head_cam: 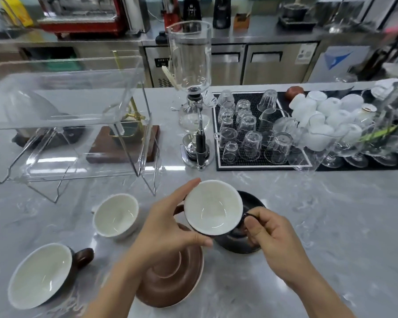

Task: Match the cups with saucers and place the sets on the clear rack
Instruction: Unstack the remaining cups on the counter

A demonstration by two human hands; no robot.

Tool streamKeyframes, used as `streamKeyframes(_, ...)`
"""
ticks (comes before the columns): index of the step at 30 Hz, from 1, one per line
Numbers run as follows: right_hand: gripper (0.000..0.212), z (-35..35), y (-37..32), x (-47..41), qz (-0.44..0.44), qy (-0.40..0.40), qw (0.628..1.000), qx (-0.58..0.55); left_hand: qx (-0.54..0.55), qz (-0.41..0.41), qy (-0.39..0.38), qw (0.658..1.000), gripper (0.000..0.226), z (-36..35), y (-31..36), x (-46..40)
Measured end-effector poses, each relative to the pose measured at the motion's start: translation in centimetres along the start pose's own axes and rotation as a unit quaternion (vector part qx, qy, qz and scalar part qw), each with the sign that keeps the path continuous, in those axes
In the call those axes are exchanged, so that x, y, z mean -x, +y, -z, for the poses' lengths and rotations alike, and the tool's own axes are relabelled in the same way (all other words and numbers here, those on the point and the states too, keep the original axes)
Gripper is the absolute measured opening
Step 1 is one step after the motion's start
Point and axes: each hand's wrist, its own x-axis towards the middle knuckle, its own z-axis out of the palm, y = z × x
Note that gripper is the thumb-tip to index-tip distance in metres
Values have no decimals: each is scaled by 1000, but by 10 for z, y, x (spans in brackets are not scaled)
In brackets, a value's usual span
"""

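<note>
Nearest: brown saucer (172, 281) bare, brown cup (40, 275) beside it, white cup (115, 215) further back — unpaired. Both hands on the black cup (213, 207) over the black saucer (251, 226): left hand (168, 228) cradles the rim, right hand (271, 235) pinches the handle. Clear rack (67, 125) beyond — no sets on it, apparently.

Grey marble counter (331, 214) fronts a steel cabinet run (262, 65).

black cup (214, 208) white inside, black saucer (251, 203), brown saucer (172, 281), grey marbled counter (331, 214).
</note>
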Motion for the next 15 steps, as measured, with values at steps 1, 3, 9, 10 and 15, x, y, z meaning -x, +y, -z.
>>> streamKeyframes(1,22,5,2,-1,-2,7,1000,11,-7,0,1,1000,113,-5,1,-4)
streamKeyframes(3,22,13,7,-2,-8,25,999,19,-13,7,4,1000,110,-15,2,-11)
streamKeyframes(9,18,26,20,-10,-21,70,996,53,-42,22,-18,999,108,-38,-4,-30)
streamKeyframes(10,19,29,24,-11,-24,76,995,66,-48,21,-27,998,108,-41,-6,-33)
streamKeyframes(15,19,38,42,-13,-59,84,988,116,-55,36,-59,996,114,-57,-13,-45)
